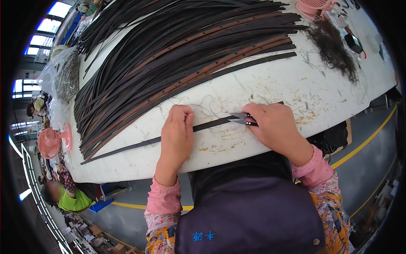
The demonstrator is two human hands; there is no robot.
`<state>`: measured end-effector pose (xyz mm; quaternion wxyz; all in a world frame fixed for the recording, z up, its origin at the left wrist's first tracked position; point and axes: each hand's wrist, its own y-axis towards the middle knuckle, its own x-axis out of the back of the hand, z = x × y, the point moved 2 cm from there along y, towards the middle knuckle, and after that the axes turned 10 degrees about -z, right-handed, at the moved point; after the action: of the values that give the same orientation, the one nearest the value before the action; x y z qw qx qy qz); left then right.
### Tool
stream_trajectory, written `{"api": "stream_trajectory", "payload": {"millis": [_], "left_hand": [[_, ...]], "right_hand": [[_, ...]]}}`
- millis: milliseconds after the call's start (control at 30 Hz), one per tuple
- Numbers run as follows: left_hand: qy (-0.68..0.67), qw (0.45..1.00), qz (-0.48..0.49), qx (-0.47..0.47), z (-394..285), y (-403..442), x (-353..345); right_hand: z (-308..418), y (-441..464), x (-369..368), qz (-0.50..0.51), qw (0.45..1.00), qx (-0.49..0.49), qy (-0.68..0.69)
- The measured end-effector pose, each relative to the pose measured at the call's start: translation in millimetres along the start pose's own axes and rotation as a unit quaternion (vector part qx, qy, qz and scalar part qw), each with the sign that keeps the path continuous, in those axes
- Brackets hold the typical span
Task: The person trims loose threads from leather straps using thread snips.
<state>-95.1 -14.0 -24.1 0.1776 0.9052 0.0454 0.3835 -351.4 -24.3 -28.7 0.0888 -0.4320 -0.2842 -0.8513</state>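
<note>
A long dark strip (pixel 139 144) runs across the near part of the white table. My left hand (pixel 177 129) is closed around it, thumb and fingers pressed together. In my right hand (pixel 270 125) is a small pair of thread snips (pixel 241 119) with black handles. Their blades point left, parted above and below the strip near its right part. The strip's end shows just past my right fingers. Loose threads (pixel 206 106) curl on the table above the strip.
A large bundle of dark and brown strips (pixel 169 55) covers the table's far side. Pink fans (pixel 49 143) stand at its left and upper right. Dark tangled threads (pixel 332 48) lie at the right. A person in green (pixel 76 201) sits lower left.
</note>
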Motion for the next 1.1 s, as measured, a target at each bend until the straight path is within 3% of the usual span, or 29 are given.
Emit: {"api": "stream_trajectory", "payload": {"millis": [67,133,233,400,533,600,700,833,900,933,1000,1067,1100], "left_hand": [[0.136,0.989,-0.059,0.021,15.5,-0.5,14.6],[0.158,0.984,-0.076,0.026,23.6,-1.5,25.8],[0.123,0.990,-0.062,0.022,13.7,-2.3,30.1],[0.035,0.993,0.034,-0.111,-27.7,5.9,-10.2],[0.016,0.991,0.058,-0.118,-40.3,14.0,-38.7],[-0.028,0.994,0.075,-0.078,-36.4,14.1,-49.5],[-0.033,0.995,0.054,-0.075,-34.8,11.0,-54.0],[-0.030,0.997,0.007,-0.068,-30.8,6.9,-57.0],[-0.139,0.987,-0.034,0.074,-24.4,6.1,-53.5],[-0.139,0.987,-0.034,0.074,-24.7,7.2,-48.8],[0.057,0.988,-0.074,-0.123,-34.7,11.0,-32.0],[0.058,0.991,-0.050,-0.112,-36.5,4.8,-26.0],[0.008,0.998,-0.003,-0.055,-34.2,0.6,-26.3]], "right_hand": [[-9.6,-0.7,2.3,0.012,0.999,-0.029,-0.026],[-21.5,-0.6,10.2,0.010,0.999,-0.030,-0.038],[-34.1,0.1,27.3,0.008,0.998,-0.034,-0.043],[-45.0,-5.2,40.3,0.019,0.998,-0.043,-0.034],[-44.7,-8.3,42.1,-0.001,0.998,-0.052,-0.024],[-38.8,-6.5,44.2,-0.023,0.998,-0.062,-0.015],[-29.0,-7.9,44.1,-0.012,0.992,-0.119,0.046],[-13.5,-14.3,25.3,-0.010,0.999,-0.002,0.044],[-6.4,-15.5,17.7,-0.001,0.999,0.046,-0.013],[-4.5,-15.3,16.4,-0.001,0.999,0.046,-0.013],[-1.6,-15.0,14.8,-0.012,0.999,0.045,-0.024],[-0.5,-14.8,10.7,-0.024,0.998,0.044,-0.022],[0.2,-14.2,9.5,-0.035,0.998,0.045,-0.021]]}}
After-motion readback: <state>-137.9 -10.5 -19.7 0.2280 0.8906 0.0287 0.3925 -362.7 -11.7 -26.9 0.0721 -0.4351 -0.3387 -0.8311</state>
